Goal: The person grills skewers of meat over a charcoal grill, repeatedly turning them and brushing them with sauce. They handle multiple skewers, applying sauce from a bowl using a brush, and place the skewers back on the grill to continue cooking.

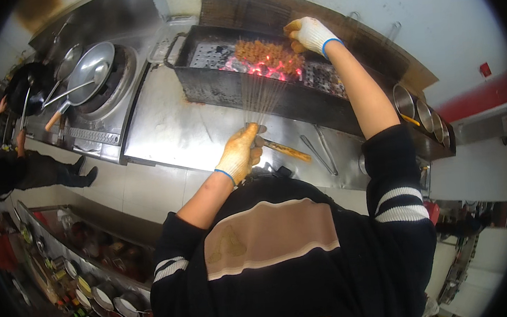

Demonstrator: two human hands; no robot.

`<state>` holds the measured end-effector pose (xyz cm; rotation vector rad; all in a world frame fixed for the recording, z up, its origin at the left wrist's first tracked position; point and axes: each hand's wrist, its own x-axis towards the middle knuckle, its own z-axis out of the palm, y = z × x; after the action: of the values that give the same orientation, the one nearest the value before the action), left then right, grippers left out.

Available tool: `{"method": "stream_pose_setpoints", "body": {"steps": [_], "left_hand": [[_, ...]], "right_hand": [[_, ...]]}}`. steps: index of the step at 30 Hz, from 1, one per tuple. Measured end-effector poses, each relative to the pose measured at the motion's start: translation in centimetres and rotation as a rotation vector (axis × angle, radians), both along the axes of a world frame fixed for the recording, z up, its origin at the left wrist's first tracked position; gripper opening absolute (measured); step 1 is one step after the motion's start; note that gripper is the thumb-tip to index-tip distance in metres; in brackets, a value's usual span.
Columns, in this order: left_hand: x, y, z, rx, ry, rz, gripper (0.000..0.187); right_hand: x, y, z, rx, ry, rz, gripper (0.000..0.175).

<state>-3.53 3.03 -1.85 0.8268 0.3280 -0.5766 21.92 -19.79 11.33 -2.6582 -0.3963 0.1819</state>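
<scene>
My left hand [242,152], in a stained white knit glove, is closed round the lower ends of a fan of thin metal skewers [261,97]. A wooden-handled tool [291,150] sticks out to the right from the same hand; its other end is hidden. The browned meat [265,54] on the skewers lies over glowing coals [269,71] in a long black metal charcoal grill [221,86]. My right hand [308,33], gloved too, hangs above the grill just right of the meat, fingers curled; whether it holds anything is unclear.
Metal tongs [321,153] lie on the steel counter [166,129]. Metal containers [410,103] stand at the grill's right end. To the left, a wok burner carries a steel pan [92,73] with a ladle. Farther left, another person [22,170] works at a black wok [29,89]. Grill racks lean behind the grill.
</scene>
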Motion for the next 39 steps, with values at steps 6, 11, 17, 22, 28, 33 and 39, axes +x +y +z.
{"method": "stream_pose_setpoints", "body": {"steps": [6, 11, 17, 22, 28, 33, 39], "left_hand": [[0.1, -0.2, 0.3, -0.001, -0.011, 0.007, 0.043], [0.3, 0.0, 0.6, 0.091, 0.017, 0.024, 0.044], [0.4, -0.2, -0.3, 0.419, -0.090, 0.097, 0.048], [0.8, -0.4, -1.0, 0.983, -0.364, 0.071, 0.069], [-0.2, -3.3, 0.4, 1.818, -0.746, -0.023, 0.079], [-0.3, -4.2, 0.7, 2.195, -0.680, -0.177, 0.065], [0.2, -6.4, 2.1, 2.409, -0.334, -0.423, 0.062]], "right_hand": [[-3.2, -3.5, -2.0, 0.014, -0.182, -0.264, 0.040], [-6.4, -4.7, -4.4, 0.591, -0.119, -0.198, 0.049], [-14.2, -15.9, -0.7, 0.848, -0.183, -0.423, 0.038], [-20.3, -36.3, 0.0, 0.563, -0.320, -0.823, 0.032], [-22.8, -64.9, -2.2, -0.388, -0.260, -1.061, 0.041], [-17.0, -77.6, -9.5, -0.562, 0.322, -0.659, 0.056], [-15.1, -89.2, -20.2, -0.281, 0.466, -0.685, 0.049]]}}
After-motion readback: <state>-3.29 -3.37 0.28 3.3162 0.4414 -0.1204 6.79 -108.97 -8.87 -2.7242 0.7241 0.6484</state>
